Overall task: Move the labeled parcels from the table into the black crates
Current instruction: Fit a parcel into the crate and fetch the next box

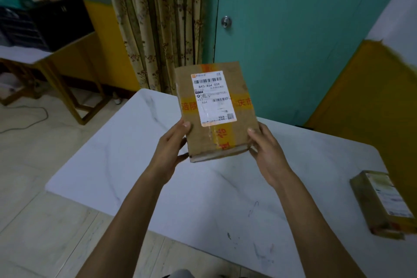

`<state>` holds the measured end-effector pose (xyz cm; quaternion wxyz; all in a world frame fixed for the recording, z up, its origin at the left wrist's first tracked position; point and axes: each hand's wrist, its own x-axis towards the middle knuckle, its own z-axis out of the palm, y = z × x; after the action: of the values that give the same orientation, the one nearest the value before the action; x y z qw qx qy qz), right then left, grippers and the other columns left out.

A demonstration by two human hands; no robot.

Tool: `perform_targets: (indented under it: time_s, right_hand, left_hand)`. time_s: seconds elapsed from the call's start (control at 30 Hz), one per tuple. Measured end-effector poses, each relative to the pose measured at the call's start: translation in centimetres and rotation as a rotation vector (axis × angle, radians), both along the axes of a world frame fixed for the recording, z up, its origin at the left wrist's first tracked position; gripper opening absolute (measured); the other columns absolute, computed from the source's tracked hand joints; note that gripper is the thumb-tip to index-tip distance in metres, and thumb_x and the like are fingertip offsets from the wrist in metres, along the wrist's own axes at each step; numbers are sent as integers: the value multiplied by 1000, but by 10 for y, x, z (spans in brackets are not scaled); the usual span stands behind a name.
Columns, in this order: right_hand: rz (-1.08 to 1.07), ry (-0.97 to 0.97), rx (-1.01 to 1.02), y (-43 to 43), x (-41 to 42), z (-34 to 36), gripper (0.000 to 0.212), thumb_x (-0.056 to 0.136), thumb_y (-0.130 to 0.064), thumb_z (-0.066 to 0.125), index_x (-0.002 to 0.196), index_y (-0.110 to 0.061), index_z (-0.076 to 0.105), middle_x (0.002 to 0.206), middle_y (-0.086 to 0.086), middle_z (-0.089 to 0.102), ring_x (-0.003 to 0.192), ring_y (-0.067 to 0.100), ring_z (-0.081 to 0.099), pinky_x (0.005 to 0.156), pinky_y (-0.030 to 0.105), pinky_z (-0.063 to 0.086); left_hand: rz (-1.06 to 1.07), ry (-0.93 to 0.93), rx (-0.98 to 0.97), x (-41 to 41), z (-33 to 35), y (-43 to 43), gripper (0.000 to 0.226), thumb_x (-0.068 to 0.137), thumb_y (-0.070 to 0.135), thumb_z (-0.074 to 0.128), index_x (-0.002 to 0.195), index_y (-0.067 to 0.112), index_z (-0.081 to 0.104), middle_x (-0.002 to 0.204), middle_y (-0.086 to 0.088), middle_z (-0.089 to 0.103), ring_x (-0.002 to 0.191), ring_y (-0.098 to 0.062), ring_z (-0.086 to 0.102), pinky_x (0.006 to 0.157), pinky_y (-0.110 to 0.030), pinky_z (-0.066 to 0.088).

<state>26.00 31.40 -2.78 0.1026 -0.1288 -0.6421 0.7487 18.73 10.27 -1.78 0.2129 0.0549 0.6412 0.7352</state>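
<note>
- Left hand (173,144) and right hand (266,149) are curled round the near corners of a taped cardboard parcel (239,88), held above the white table (135,165).
- Stiff, light handling is judged; side edges are best gripped.
- A black crate (56,22) is seen far left.

Both arms out front, forearms bare, coming up from the bottom of the view and converging. Left hand (171,149) grips parcel (214,110) at its near left corner: thumb on the top face, fingers curled under. Right hand (268,153) grips the near right corner the same way, thumb on top by the edge, fingers hidden beneath. Wrists roughly straight, backs of hands toward the camera. Hands about level, one each side of parcel.
</note>
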Motion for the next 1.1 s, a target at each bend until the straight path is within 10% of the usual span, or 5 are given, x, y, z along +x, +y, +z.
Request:
perform_targets:
  time_s: [0.23, 0.33, 1.1]
  right_hand:
    - [-29, 2, 99, 9, 7, -2, 53, 76, -49, 68, 126, -39, 52, 116, -11, 69, 106, 8, 66, 86, 30, 55]
    - [-58, 3, 135, 13, 4, -2, 26, 90, -38, 62, 115, -41, 61, 111, -12, 71, 103, 8, 67, 85, 33, 56]
    - [31, -1, 13, -11, -23, -22, 19, 99, -29, 50, 102, -30, 69, 104, -5, 74, 96, 13, 70, 67, 20, 54]
  left_hand:
    - [-36, 165, 19, 0, -1, -7, 30, 94, 29, 53, 121, 37, 61, 118, 11, 68, 108, -10, 64, 78, -24, 57]
    - [-97, 218, 20, 5, -3, -9, 38, 90, 26, 56, 128, 28, 59, 120, 10, 67, 110, -11, 64, 77, -21, 55]
    - [149, 229, -37, 27, -23, -29, 39, 96, 6, 50, 135, 11, 53, 125, 1, 65, 114, -17, 62, 93, -33, 53]
